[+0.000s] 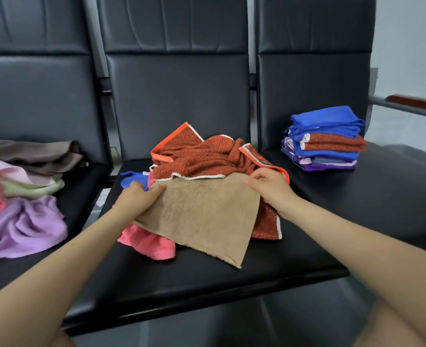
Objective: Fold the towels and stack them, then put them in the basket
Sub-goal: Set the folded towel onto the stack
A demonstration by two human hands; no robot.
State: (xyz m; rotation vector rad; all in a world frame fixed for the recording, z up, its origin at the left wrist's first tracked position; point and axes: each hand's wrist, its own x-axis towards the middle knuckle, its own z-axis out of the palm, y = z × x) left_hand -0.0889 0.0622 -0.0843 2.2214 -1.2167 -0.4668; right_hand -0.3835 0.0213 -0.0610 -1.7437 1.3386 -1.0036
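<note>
Tan towel [201, 216] on the messy pile on the middle black seat [232, 279], top corners pinched by left hand [138, 200] and right hand [269, 185], folded stack [324, 139] on next seat.

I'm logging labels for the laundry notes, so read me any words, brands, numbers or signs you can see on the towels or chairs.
None can be read.
Rust towel: a dark patch on its orange border near the right hand, too blurred to tell if it is text.
Folded stack: no print visible.
</note>
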